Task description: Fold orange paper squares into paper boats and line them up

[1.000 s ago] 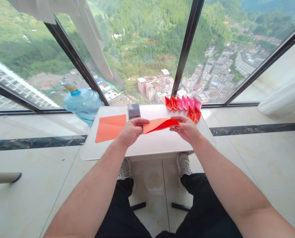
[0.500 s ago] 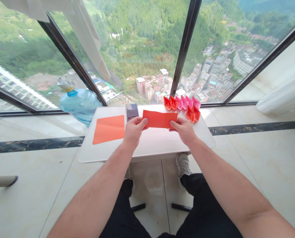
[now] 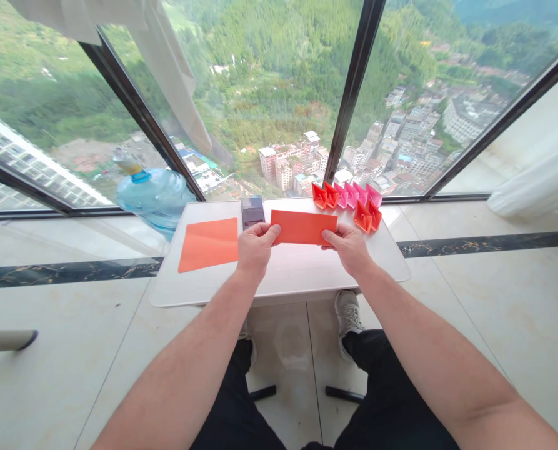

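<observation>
An orange sheet of paper folded into a flat rectangle (image 3: 303, 227) lies on the small white table (image 3: 288, 275). My left hand (image 3: 255, 248) pinches its lower left corner with thumb and fingers closed. My right hand (image 3: 350, 247) pinches its lower right corner the same way. A flat orange paper square (image 3: 209, 244) lies on the table to the left of my left hand.
Several folded red and pink paper shapes (image 3: 348, 200) stand at the table's far right. A small dark box (image 3: 253, 213) sits at the far edge. A blue water jug (image 3: 154, 195) lies by the window at the left. My legs and shoes are under the table.
The orange sheet was half open and raised a second ago; now it is folded shut into a flat rectangle and pressed down a little farther from me, both hands at its corners.
</observation>
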Demonstrator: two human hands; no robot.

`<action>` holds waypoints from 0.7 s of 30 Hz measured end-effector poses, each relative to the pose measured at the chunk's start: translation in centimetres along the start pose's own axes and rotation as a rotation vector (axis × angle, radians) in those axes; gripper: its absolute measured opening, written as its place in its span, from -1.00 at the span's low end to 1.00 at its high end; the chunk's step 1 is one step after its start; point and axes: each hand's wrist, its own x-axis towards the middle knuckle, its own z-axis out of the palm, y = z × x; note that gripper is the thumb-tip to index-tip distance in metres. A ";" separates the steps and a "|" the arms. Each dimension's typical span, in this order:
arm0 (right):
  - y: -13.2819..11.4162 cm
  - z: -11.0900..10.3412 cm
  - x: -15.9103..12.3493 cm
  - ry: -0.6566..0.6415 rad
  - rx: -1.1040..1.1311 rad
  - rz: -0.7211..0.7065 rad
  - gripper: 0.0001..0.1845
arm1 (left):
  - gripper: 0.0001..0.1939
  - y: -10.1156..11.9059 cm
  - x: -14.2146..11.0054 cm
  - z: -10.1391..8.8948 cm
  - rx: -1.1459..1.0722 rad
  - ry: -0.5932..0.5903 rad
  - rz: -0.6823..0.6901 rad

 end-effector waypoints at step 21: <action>0.1 0.2 -0.1 -0.006 0.018 -0.011 -0.64 | -0.67 0.0 0.0 0.1 -0.019 0.019 -0.006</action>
